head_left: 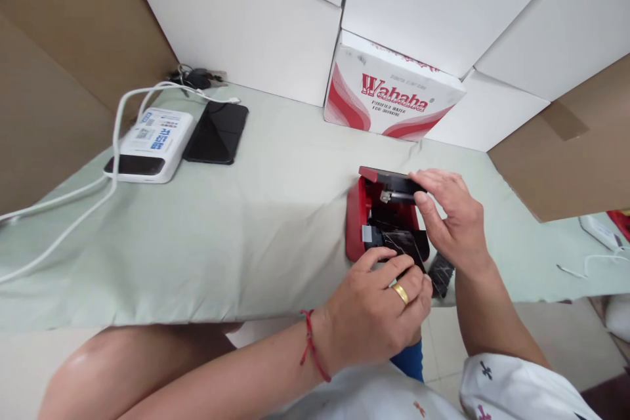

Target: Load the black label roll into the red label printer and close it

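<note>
On the green-clothed worktop [275, 210], the red-black box lid [386, 178] is best steadied, pinched by the right hand [455, 216]; the left hand's [377, 308] grip cannot be told.

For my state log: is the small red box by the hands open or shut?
Open: the red box has its lid raised, the right hand at its edge, and dark items show inside.

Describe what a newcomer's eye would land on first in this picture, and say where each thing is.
Probably the red box, right of centre on the pale cloth: the right hand holds its raised lid, while the left hand grips a black marbled piece at its near side. Next, the red-and-white Wahaha carton against the white boxes behind, then the black phone at left.
</note>
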Demonstrator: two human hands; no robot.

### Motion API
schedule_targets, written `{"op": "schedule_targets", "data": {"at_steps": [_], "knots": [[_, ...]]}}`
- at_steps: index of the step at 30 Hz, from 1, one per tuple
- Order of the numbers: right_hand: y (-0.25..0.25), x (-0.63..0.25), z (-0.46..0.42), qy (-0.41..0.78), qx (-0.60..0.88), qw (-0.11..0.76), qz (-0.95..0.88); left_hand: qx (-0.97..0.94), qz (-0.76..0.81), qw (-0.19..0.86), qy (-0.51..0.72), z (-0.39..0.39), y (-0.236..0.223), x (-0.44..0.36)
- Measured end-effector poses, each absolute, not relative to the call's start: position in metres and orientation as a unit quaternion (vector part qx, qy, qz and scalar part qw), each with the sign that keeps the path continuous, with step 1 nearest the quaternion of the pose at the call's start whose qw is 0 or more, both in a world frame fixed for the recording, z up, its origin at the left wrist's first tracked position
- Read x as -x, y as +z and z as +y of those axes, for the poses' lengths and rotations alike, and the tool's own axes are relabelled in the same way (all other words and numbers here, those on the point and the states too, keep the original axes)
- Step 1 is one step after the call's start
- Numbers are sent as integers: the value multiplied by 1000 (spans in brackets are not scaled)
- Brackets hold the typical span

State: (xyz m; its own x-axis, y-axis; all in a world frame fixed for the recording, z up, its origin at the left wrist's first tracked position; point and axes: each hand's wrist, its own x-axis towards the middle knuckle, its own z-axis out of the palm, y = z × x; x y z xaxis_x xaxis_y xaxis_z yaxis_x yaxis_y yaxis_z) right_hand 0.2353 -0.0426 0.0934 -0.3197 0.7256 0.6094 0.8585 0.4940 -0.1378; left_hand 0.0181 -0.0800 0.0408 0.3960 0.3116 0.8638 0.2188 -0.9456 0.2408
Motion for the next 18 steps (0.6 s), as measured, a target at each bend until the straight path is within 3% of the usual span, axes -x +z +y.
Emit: {"op": "schedule_targets", "data": {"at_steps": [8, 12, 18], "knots": [[77, -232, -85, 23, 522, 314, -793, -837, 167, 41, 520, -77, 42, -17], [69, -233, -86, 81, 541, 339, -766, -826, 174, 99, 527, -57, 45, -5], [69, -232, -81, 119, 545, 370, -743, -795, 303, 172, 496, -21, 35, 11]]}}
